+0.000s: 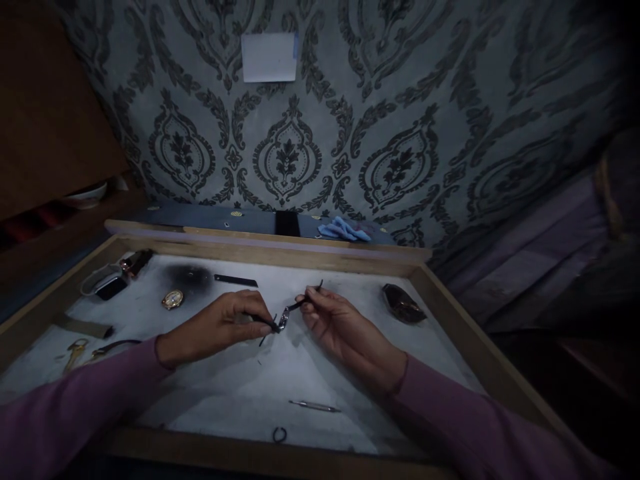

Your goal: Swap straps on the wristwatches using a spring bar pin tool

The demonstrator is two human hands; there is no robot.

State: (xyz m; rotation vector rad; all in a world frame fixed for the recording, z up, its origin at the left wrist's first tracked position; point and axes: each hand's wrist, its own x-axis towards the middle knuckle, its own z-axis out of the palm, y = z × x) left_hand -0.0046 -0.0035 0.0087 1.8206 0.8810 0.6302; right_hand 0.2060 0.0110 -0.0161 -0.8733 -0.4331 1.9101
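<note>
Between my hands a dark watch strap is stretched, with a small shiny metal piece [284, 319] in its middle; whether that is a clasp or a small watch case I cannot tell. My left hand [220, 325] pinches the strap's left part, and thin dark ends stick out past the fingertips. My right hand [350, 330] grips the other dark part between thumb and fingers, its tip pointing up. Below them, on the white surface [230, 393], lies a thin metal spring bar tool [315, 405]. A small dark ring-shaped loop [279, 435] rests near the front edge.
A wooden rim [270, 248] surrounds the work surface. On the left lie a gold watch [173, 299], a smartwatch [111, 287], an olive strap [83, 327] and a gold-coloured piece [76, 353]. Behind my left hand is a black flat bar [236, 280]; a dark container [403, 303] stands right.
</note>
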